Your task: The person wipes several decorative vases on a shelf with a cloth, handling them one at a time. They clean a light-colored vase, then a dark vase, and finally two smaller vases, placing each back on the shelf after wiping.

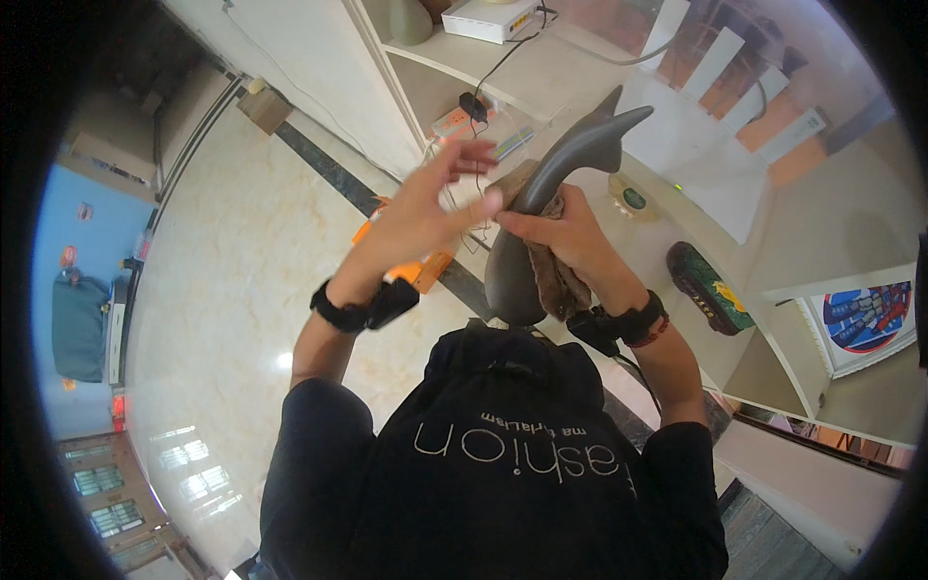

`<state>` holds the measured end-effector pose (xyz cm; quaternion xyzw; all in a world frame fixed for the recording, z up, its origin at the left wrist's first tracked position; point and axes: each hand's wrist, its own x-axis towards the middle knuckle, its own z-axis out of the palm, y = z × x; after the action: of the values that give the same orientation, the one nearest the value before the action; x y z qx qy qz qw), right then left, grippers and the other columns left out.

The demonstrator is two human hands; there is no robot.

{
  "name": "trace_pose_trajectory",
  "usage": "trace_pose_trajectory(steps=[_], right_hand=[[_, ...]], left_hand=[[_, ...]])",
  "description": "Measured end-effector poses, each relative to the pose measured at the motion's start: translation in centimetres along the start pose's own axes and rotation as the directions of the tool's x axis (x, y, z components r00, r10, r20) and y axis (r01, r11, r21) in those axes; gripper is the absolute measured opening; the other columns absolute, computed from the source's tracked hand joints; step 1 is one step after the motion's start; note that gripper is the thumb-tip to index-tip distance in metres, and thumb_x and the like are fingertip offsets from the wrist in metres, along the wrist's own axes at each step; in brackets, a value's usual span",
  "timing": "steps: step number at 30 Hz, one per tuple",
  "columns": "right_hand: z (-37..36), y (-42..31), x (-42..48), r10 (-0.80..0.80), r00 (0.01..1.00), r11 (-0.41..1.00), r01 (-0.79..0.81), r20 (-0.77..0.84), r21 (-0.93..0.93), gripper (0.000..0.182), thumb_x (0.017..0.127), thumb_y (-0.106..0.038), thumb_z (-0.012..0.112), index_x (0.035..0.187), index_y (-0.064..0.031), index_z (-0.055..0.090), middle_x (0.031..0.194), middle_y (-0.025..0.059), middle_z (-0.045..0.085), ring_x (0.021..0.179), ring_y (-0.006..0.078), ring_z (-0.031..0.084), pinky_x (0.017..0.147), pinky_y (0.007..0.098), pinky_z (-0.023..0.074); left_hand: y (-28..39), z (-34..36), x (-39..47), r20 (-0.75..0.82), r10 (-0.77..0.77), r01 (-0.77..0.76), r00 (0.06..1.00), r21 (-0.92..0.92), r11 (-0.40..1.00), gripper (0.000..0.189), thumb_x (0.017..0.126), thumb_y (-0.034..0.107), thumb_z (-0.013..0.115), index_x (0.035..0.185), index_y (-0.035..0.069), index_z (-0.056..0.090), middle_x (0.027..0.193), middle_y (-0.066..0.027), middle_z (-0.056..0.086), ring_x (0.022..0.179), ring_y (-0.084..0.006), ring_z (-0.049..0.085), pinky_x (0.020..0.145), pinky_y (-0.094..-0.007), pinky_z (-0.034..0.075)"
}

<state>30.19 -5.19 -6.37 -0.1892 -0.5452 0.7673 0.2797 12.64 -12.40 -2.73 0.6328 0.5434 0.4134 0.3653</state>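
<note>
A smooth grey ornament (513, 279) with a rounded lower body and a forked end like a whale's tail is held in front of my chest, tilted with the fork up and to the right. My right hand (562, 228) grips its narrow middle, thumb across the front. A brown cloth (552, 279) is bunched in that same hand against the ornament and hangs below; more brown cloth shows behind it on the left. Just left of the ornament, my left hand (435, 206) is slightly blurred, with fingers apart and nothing in it. Whether its thumb touches the ornament I cannot tell.
White shelving (500, 76) carries a white router (482, 22), a grey-green vase (410, 22) and trailing cables. A power strip (455, 122) sits lower. Farther right are a dark green-and-brown object (707, 288) and a round-fronted ornament (631, 197). Orange items (424, 272) lie beneath my left forearm.
</note>
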Motion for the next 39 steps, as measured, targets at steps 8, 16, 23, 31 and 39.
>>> trace_pose_trajectory(steps=[8,16,23,31,39], right_hand=[[0.7,0.8,0.4,-0.039,0.988,0.994,0.053,0.150,-0.091,0.061,0.067,-0.009,0.071,0.117,-0.0024,0.036,0.104,0.0055,0.049,0.098,0.0135,0.049,0.083,0.0260,0.0417],[0.5,-0.7,0.0,0.048,0.988,0.988,-0.025,0.149,-0.150,0.068,0.068,-0.020,0.073,0.119,0.0014,0.033,0.108,0.0103,0.048,0.102,0.0183,0.048,0.087,0.0320,0.0421],[-1.7,-0.1,-1.7,0.333,0.939,0.941,-0.325,0.084,-0.093,0.044,0.087,-0.034,0.049,0.114,0.0013,0.047,0.105,0.0095,0.055,0.097,0.0156,0.052,0.085,0.0283,0.0425],[-1.8,2.7,-1.0,0.094,0.994,0.701,-0.104,0.054,0.706,0.050,0.089,-0.044,0.038,0.116,-0.0026,0.048,0.111,0.0105,0.055,0.096,0.0202,0.055,0.086,0.0314,0.0434],[-0.2,3.6,-0.6,0.065,0.979,0.631,-0.189,0.192,0.753,0.047,0.088,-0.041,0.040,0.112,-0.0028,0.050,0.106,0.0127,0.058,0.089,0.0218,0.059,0.078,0.0318,0.0480]], left_hand=[[1.0,3.4,4.3,0.084,-0.011,0.015,0.996,-0.058,0.998,0.033,0.070,0.030,0.068,0.081,-0.001,0.064,0.070,-0.0080,0.062,0.065,-0.0147,0.057,0.064,-0.0253,0.044],[1.2,2.8,5.1,0.003,0.120,-0.117,0.993,-0.190,0.975,0.022,0.070,0.021,0.066,0.069,-0.001,0.064,0.065,-0.0064,0.063,0.060,-0.0110,0.057,0.059,-0.0230,0.043],[2.1,0.7,5.6,-0.011,0.186,-0.185,0.983,-0.177,0.967,0.024,0.080,0.019,0.055,0.081,-0.004,0.062,0.081,-0.0117,0.063,0.083,-0.0188,0.060,0.084,-0.0299,0.042],[0.9,-3.9,6.1,-0.287,0.619,-0.646,0.731,0.001,0.763,0.020,0.081,0.009,0.041,0.075,-0.001,0.057,0.077,-0.0153,0.057,0.083,-0.0283,0.059,0.091,-0.0402,0.038],[0.2,-4.0,4.2,-0.459,0.598,-0.696,0.657,-0.062,0.716,0.022,0.064,0.015,0.051,0.070,-0.007,0.056,0.072,-0.0170,0.058,0.076,-0.0259,0.057,0.074,-0.0345,0.044]])
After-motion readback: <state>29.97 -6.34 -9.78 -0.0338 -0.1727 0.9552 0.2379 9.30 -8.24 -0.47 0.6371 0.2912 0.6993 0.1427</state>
